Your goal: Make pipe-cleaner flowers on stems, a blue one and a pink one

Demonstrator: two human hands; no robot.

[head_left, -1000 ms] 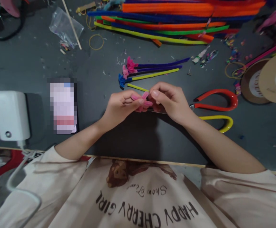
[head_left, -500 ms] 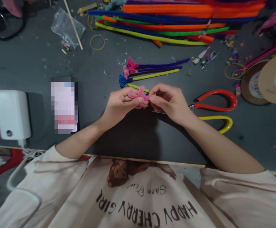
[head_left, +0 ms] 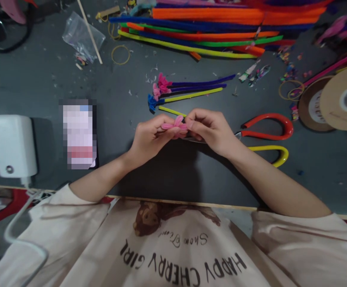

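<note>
A pink pipe-cleaner flower with looped petals is held between my two hands above the dark table. My left hand pinches its middle between thumb and fingers. At its right side, my right hand grips one loop with thumb and forefinger. Just beyond my hands lie small pipe-cleaner flowers on stems: a dark pink flower, a light pink flower and a blue flower. A yellow-green stem runs partly behind my right hand. Scissors lie under that hand, their blades mostly hidden.
Bundled pipe cleaners stretch across the back. Ribbon spools stand at the right. On the left are a phone, a white power bank with a cable, and a plastic bag under a wooden stick. Rubber bands and scraps lie about.
The pink flower is tipped, so its petals look flatter from above. Both hands keep their hold on it. The whole view has shifted slightly.
</note>
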